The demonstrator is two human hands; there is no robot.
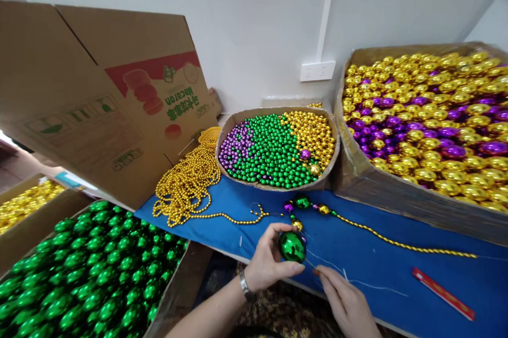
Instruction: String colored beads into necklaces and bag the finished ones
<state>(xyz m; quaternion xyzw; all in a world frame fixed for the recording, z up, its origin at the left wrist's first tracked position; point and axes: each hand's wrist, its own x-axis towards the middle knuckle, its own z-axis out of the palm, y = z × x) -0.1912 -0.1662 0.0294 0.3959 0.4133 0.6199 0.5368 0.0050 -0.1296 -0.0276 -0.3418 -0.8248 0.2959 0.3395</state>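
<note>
Where the blue tabletop (391, 277) comes to its near edge, I have the left hand (265, 266) curled around a large green ball (292, 247), thumb and fingers closed on it, a silver band (245, 286) on that wrist. My right hand (343, 298), just beside it over the same edge, has its fingertips pressed together, pinching a fine thread (310, 264) that leads to the ball. Strung beads (324, 209) in gold, green and purple run from there toward the far edge, then turn into a gold chain (399, 244) stretched rightward. Loose thread (377, 288) trails past the right hand, and a red strip (443, 293) slants farther right. Along the far edge I see a cardboard tub (337, 150) of small beads (270, 147) and, right of it, a big box (377, 195) of gold and purple beads (428, 171). Near the left edge lies a heap of gold bead chains (186, 182), a printed carton (79, 76) beside it. Off the near edge, at the left, another box (182, 281) holds shiny green balls (95, 258).
</note>
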